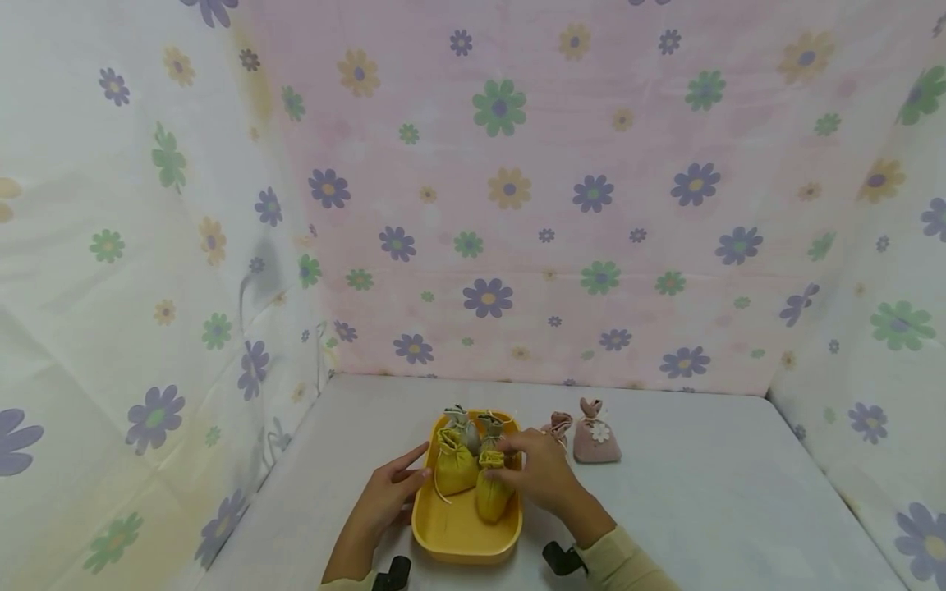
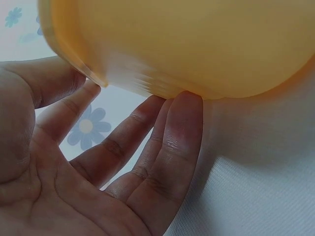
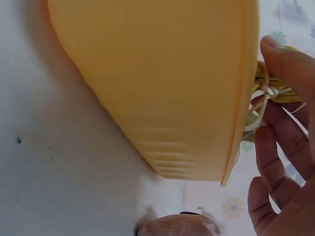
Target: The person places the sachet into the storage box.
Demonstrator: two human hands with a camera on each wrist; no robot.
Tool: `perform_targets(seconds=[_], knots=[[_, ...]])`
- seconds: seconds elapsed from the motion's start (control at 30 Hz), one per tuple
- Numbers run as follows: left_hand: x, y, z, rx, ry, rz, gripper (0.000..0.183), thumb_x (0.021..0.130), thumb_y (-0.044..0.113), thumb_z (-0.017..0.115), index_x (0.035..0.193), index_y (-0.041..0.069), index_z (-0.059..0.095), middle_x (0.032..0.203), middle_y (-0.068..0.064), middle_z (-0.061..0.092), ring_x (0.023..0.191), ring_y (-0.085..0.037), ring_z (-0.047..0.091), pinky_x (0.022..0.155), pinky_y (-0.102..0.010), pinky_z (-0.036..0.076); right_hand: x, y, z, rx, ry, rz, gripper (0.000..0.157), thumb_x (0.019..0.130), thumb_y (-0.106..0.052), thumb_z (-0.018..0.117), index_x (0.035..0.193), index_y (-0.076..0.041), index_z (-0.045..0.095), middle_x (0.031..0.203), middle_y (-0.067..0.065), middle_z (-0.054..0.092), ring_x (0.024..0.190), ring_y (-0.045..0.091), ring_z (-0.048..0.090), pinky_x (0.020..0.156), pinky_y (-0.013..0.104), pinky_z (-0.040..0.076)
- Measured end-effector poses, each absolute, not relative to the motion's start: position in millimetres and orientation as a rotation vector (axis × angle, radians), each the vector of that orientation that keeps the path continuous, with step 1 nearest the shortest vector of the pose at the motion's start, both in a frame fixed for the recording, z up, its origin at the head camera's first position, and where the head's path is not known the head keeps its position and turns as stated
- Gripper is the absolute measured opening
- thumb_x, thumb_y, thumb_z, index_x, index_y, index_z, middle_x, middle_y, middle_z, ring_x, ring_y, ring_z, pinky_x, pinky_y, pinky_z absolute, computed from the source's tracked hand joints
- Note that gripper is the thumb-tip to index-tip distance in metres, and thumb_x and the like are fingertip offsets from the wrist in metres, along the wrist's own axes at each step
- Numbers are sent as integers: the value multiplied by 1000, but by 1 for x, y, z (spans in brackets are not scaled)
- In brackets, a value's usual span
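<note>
My right hand pinches the gathered neck of a yellow drawstring pouch between thumb and fingers. This pouch is in the right part of a yellow tray; its cord bow shows in the right wrist view. A second yellow pouch sits at the tray's left, its cord trailing. Behind are a pale grey pouch and a greenish pouch, the latter partly covered by my right hand. My left hand rests against the tray's left side, fingertips touching its outer wall.
Right of the tray, a pink pouch with a white flower stands on the white table. Another pink pouch is partly hidden behind my right hand. Flower-patterned cloth encloses the back and both sides.
</note>
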State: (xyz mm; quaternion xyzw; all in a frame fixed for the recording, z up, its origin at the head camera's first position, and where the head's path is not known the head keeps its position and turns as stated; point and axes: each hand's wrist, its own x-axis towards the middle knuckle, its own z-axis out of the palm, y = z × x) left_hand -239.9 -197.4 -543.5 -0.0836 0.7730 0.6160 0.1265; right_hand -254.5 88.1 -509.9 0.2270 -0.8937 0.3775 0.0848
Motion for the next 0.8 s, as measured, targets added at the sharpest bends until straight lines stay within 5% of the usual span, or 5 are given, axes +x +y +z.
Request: perform_targets(seconds=[0.17, 0.43, 0.8], knots=[[-240, -197, -543, -242, 2253, 1792, 69, 92, 44, 76, 155, 32, 50, 142, -24, 62, 94, -22, 74, 73, -40, 65, -255, 88, -514, 698, -2687, 1129, 34, 81, -53, 84, 109, -35, 78, 92, -24, 68, 87, 3, 60, 77, 26, 50], [-240, -198, -542, -238, 2252, 1797, 67, 94, 42, 75, 155, 31, 50, 141, -24, 62, 95, -22, 74, 75, -41, 65, -252, 89, -510, 739, -2672, 1188, 35, 82, -50, 85, 111, -31, 78, 95, -22, 68, 91, 9, 63, 78, 28, 52], [-239, -197, -540, -253, 2244, 1797, 68, 94, 41, 76, 155, 30, 49, 143, -25, 61, 97, -23, 74, 76, -42, 65, -252, 92, -510, 754, -2619, 1303, 35, 83, -45, 86, 110, -24, 78, 97, -21, 70, 95, 20, 68, 84, 47, 57]])
